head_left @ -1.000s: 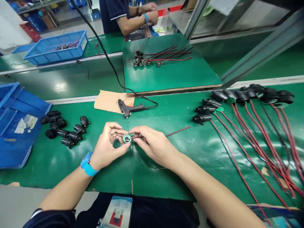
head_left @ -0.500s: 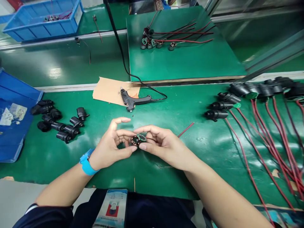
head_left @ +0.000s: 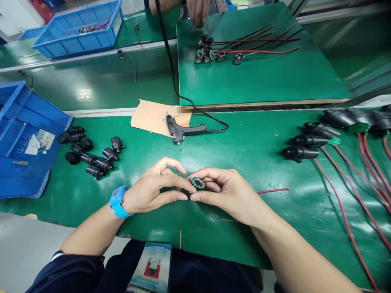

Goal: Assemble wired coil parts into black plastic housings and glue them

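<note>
Between the fingertips of both hands is a small motor stator with a round green circuit board [head_left: 197, 182] facing up. My right hand [head_left: 224, 189] pinches it from the right, thumb below and fingers behind. My left hand [head_left: 166, 185] is closed at its left side, index fingertip against the board's near-left edge; these fingers mostly hide the copper winding under the board. Leads run into my right hand, and a red wire [head_left: 273, 190] emerges beyond it over the green bench. Ahead of the hands, a black glue gun [head_left: 186, 130] rests partly on a piece of cardboard [head_left: 148, 118].
Several black housings [head_left: 96, 162] lie left, beside a blue bin [head_left: 27, 150]. More black housings [head_left: 302, 153] with red wires lie right. Wired stators [head_left: 209, 56] sit on the raised green board, near a co-worker's hand [head_left: 198, 11]. A black cord [head_left: 169, 53] hangs down to the gun.
The green board has turned to face up over the stator, and the copper winding seen earlier is now mostly hidden. A co-worker's hand has appeared at the top. The view has shifted left.
</note>
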Available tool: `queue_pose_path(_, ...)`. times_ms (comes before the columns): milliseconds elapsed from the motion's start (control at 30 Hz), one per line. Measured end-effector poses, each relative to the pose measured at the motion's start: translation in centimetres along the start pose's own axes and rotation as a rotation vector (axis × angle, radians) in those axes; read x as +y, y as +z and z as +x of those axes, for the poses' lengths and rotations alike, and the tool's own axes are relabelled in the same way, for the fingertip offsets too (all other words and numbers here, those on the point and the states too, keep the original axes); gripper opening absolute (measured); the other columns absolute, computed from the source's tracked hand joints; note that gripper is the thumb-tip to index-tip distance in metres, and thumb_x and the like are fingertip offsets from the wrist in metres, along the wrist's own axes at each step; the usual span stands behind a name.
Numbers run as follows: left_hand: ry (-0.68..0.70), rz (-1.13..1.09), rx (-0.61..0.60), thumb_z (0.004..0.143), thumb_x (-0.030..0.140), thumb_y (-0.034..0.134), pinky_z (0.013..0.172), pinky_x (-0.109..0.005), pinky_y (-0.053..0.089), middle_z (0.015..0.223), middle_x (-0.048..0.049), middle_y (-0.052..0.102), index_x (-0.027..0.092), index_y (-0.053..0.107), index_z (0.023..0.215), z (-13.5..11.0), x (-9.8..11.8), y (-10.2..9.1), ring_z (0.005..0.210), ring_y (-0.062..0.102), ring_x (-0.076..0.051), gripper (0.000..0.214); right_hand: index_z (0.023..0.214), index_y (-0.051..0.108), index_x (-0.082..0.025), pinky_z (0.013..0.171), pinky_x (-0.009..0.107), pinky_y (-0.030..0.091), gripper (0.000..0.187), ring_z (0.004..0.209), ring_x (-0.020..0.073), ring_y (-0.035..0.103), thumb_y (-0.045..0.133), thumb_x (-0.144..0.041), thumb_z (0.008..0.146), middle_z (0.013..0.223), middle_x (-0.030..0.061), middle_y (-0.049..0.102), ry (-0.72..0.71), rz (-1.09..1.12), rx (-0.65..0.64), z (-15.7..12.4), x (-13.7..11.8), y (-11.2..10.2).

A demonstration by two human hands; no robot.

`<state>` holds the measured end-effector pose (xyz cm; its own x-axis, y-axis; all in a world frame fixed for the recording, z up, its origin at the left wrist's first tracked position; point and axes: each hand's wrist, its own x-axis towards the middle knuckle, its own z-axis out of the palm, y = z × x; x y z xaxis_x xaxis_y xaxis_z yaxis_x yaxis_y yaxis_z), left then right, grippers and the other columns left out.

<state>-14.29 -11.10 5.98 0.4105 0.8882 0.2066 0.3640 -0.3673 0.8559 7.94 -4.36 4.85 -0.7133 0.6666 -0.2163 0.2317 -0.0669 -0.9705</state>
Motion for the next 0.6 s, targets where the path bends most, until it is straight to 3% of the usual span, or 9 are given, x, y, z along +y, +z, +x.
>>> queue_pose_path(100, 0.033, 0.154, -0.05, 0.097, 0.023, 0.063, 0.078, -0.028, 0.057, 0.109, -0.0064, 0.051, 0.024, 0.073, 0.112, 0.12, 0.28, -0.64, 0.082, 0.056, -0.012, 0.018, 0.094, 0.073, -0.017, 0.049, 0.025, 0.016, 0.037, 0.052, 0.0071, 0.019, 0.083, -0.047, 0.075, 0.057, -0.0104, 0.02, 0.026, -0.035, -0.032, -0.05, 0.1, -0.08)
queue_pose_path(367, 0.021, 0.14, -0.031, 0.094, 0.024, 0.067, 0.079, -0.026, 0.056, 0.104, -0.007, 0.058, 0.019, 0.073, 0.1, 0.05, 0.55, -0.85, 0.094, 0.061, -0.016, 0.01, 0.092, 0.075, -0.018, 0.049, 0.026, 0.014, 0.037, 0.051, 0.0073, 0.018, 0.083, -0.05, 0.074, 0.057, -0.0102, 0.019, 0.055, -0.05, -0.049, 0.03, -0.32, 0.22)
queue_pose_path(600, 0.08, 0.171, 0.032, 0.097, 0.023, 0.063, 0.07, -0.025, 0.055, 0.098, -0.0054, 0.057, 0.019, 0.073, 0.094, 0.09, 0.6, 0.08, 0.078, 0.061, -0.012, 0.012, 0.096, 0.077, -0.021, 0.05, 0.026, 0.017, 0.03, 0.052, 0.0079, 0.02, 0.082, -0.044, 0.077, 0.058, -0.0096, 0.02, -0.024, -0.06, -0.012, -0.08, 0.07, 0.54)
